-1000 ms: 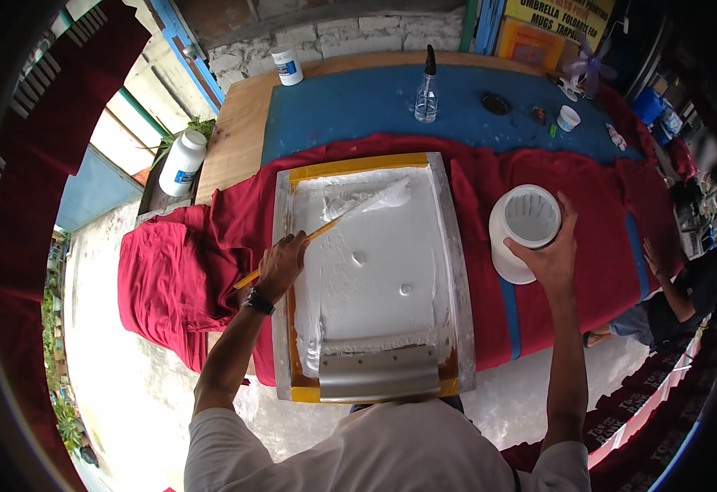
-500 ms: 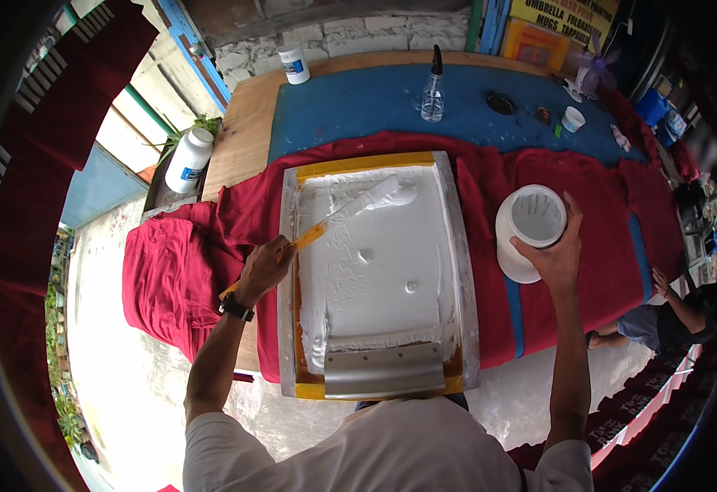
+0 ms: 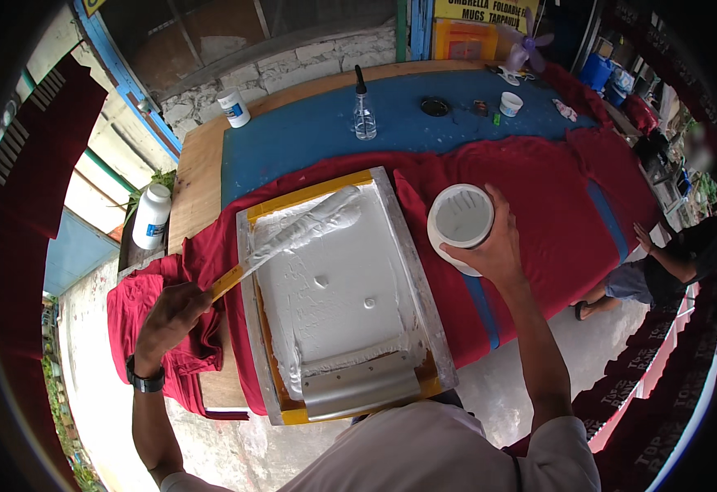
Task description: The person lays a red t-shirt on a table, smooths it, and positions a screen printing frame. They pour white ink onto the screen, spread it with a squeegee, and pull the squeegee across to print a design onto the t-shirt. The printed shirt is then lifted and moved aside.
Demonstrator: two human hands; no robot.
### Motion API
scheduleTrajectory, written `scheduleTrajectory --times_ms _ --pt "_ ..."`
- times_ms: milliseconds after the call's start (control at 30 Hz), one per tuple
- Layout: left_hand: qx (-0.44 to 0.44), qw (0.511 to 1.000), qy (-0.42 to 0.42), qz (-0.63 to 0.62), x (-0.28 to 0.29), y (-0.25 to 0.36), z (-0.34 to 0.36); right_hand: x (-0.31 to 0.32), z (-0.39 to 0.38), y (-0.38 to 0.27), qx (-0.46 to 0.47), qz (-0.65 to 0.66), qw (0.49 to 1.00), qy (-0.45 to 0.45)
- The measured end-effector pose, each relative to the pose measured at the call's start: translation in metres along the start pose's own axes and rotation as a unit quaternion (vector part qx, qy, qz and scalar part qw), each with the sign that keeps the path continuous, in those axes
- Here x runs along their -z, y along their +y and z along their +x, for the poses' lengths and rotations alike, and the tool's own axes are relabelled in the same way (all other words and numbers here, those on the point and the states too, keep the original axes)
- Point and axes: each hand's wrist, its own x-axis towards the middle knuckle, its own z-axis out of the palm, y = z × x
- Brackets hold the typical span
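My left hand (image 3: 170,316) grips a flat yellow stick (image 3: 229,281), ruler-like, its far half thickly coated in white ink. That coated end reaches over the upper part of a screen-printing frame (image 3: 401,246), whose mesh is spread with white ink (image 3: 334,271). To the right of the frame, my right hand (image 3: 496,250) is wrapped around a wide-mouthed white tub (image 3: 460,205), tilted with its mouth toward me. White streaks line the tub's inside. A metal-faced squeegee (image 3: 362,389) rests at the frame's near end.
Dark red cloth (image 3: 530,221) lies beneath the frame, over a blue-topped table (image 3: 293,152). Farther back stand a clear dropper-topped bottle (image 3: 364,119), a white jar (image 3: 233,108) and a small cup (image 3: 511,103). Another white bottle (image 3: 152,217) stands left. A co-worker's hand (image 3: 644,238) touches the cloth at right.
My left hand has drawn back toward the lower left with the stick, whose coated end still lies over the frame. The view has turned, shifting the table leftward. My right hand keeps hold of the tub.
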Motion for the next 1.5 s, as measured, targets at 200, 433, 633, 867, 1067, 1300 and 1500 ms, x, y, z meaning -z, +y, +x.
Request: scheduleTrajectory --times_ms 200,433,633,867,1067,1300,1500 --pt "0.079 0.992 -0.029 0.090 0.045 0.130 0.063 0.001 -0.002 -0.008 0.054 -0.006 0.998 0.024" --pt "-0.064 0.953 -0.012 0.295 -0.020 0.218 0.153 0.000 -0.007 -0.009 0.072 0.005 0.997 0.027" --pt "-0.217 0.870 -0.041 0.441 -0.138 0.236 0.221 0.000 -0.010 -0.011 0.078 0.016 0.997 0.022" --pt "-0.262 0.741 -0.031 0.617 -0.185 0.242 0.249 0.001 -0.015 -0.011 0.103 0.019 0.994 0.035" --pt "-0.305 0.808 -0.189 0.466 -0.162 0.241 0.267 0.003 -0.012 -0.002 0.102 0.036 0.994 0.031" --pt "-0.263 0.884 -0.213 0.322 -0.141 0.249 0.287 0.007 -0.014 -0.004 0.115 0.026 0.993 0.024" --pt "-0.079 0.914 -0.294 0.269 -0.147 0.229 0.326 0.005 -0.014 -0.005 0.126 0.025 0.991 0.030"
